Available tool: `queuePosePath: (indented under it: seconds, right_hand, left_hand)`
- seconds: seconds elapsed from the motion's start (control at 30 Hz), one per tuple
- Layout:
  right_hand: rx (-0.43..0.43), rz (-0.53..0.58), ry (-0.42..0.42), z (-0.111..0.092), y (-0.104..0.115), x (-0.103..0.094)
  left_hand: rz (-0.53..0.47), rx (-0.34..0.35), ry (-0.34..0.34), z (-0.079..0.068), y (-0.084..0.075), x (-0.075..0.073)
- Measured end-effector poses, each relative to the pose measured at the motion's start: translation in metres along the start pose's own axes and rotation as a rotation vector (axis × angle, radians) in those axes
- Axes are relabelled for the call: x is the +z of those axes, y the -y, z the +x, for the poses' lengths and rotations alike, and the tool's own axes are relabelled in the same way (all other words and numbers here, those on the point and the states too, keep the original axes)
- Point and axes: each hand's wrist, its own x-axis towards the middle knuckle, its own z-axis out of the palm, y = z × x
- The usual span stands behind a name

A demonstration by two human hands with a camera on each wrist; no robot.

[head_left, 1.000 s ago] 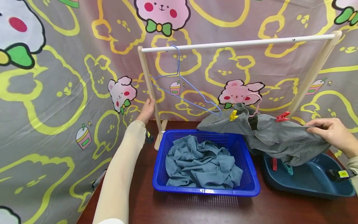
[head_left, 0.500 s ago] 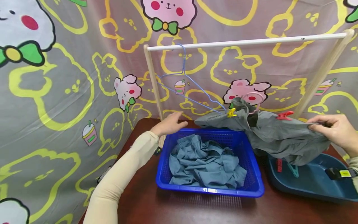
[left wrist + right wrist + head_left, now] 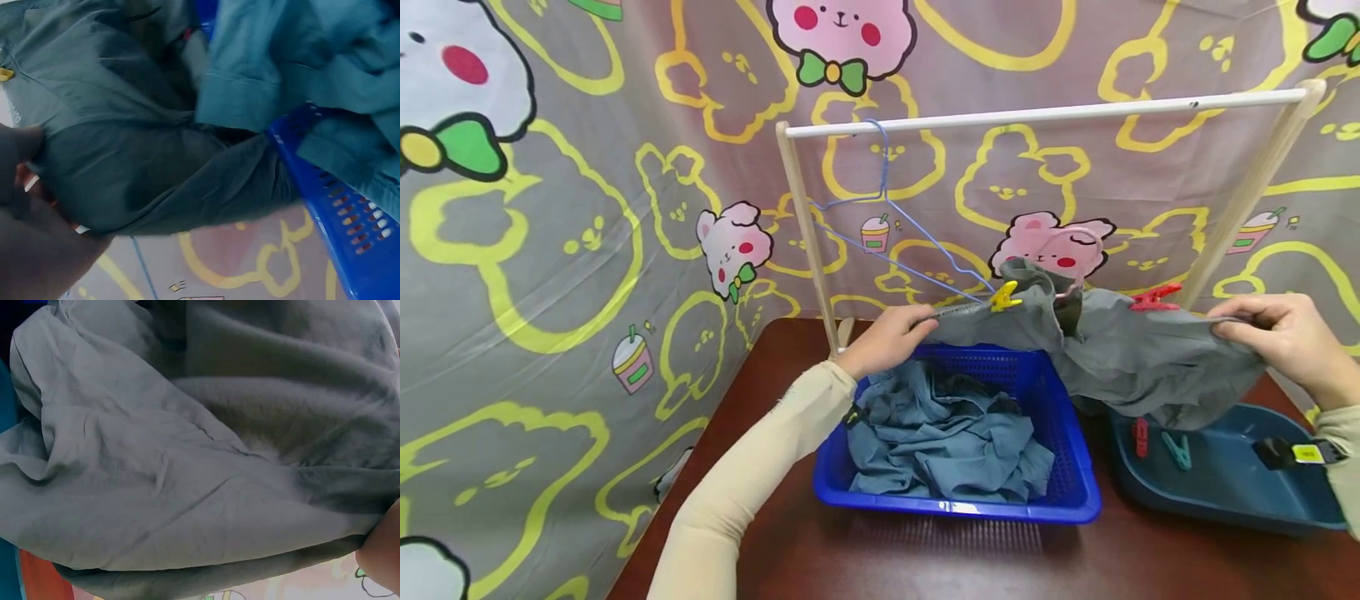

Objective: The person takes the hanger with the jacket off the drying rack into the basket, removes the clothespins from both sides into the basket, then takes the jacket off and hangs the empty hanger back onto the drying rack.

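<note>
Arms stretched over the surface [image 3: 910, 562], beyond the basket's [image 3: 955, 509] near rim, a person's left hand [image 3: 886, 337] and right hand [image 3: 1277, 333] each pinch an end of a gray garment [image 3: 1150, 358], its long axis running crosswise between grips; mid-garment, a pink hanger [image 3: 1101, 250] rises below the bar [image 3: 1045, 114].

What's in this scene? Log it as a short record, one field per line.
Left hand: pinches grey garment's left end
Right hand: pinches its right end
Clips on garment: yellow clothespin, red clothespin
Pink hanger: at garment's middle, hook off the rail
White rail: blue hanger near left end
Blue perforated basket: crumpled blue-grey fabric
Dark teal tub: teal clothespin, another red clothespin
</note>
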Motion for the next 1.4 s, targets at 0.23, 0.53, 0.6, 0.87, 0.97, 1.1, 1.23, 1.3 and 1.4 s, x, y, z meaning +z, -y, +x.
queuePosePath:
  seconds: [0.23,0.53,0.6,0.87,0.97,1.1,1.23,1.3,1.4]
  right_hand:
    - [0.007,0.062,-0.028,0.014,0.005,0.013]
    - [-0.063,-0.204,-0.031,0.031,0.014,0.043]
    - [-0.104,-0.302,-0.011,0.032,0.015,0.05]
    - [-0.095,-0.357,0.052,0.031,0.008,0.071]
    - [-0.094,-0.357,0.044,0.031,0.006,0.079]
    - [-0.088,-0.338,0.063,0.035,0.014,0.087]
    - [-0.038,-0.225,0.132,0.039,0.033,0.092]
    - [-0.012,-0.159,0.165,0.042,0.043,0.094]
    - [0.012,-0.101,0.191,0.045,0.05,0.096]
  left_hand:
    - [-0.005,0.031,-0.152,-0.009,-0.007,-0.02]
    - [-0.024,-0.135,-0.107,-0.027,0.0,-0.036]
    - [-0.018,-0.172,-0.067,-0.03,0.005,-0.033]
    - [-0.088,-0.187,-0.069,-0.035,0.015,-0.013]
    - [-0.158,-0.193,-0.06,-0.037,0.018,-0.008]
    - [-0.132,-0.189,-0.055,-0.04,0.019,-0.003]
    - [-0.103,-0.175,-0.037,-0.042,0.02,0.001]
    - [-0.102,-0.167,-0.036,-0.042,0.021,0.003]
    - [-0.11,-0.163,-0.046,-0.042,0.021,0.006]
